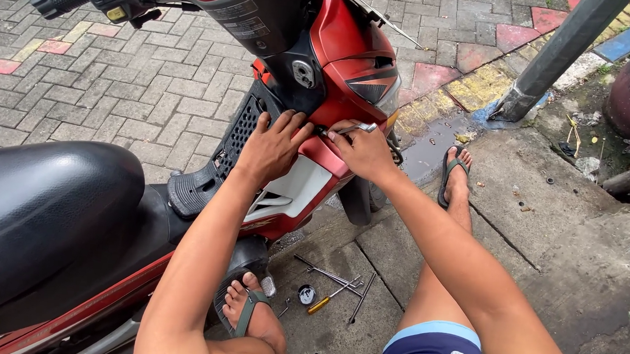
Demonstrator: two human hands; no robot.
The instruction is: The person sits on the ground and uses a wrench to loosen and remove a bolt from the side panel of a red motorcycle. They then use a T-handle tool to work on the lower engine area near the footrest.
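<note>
My right hand (366,153) sits just right of the frame's centre, its fingers closed narrow around a thin metal tool (349,130). The tool's long axis runs nearly level, tilting up slightly toward the right, and its tip points left into the seam where the red side panel (323,155) of the scooter meets the black inner cover (259,115). My left hand (272,149) lies immediately to the left of that tip, fingers spread wide and flat against the panel, holding nothing, with the fingertips touching the dark edge above. So the working point is between my two hands, the right one carrying the tool and the nearer to it, the left bracing the panel just beside. The white lower fairing (295,190) runs down and left below both wrists. Down at the lower middle of the frame, on the concrete ground (567,245), lie a few loose rods (333,277), a yellow-handled screwdriver (327,301) and a small round tin (306,295), well apart from my fingers, near my left foot (253,317)
</note>
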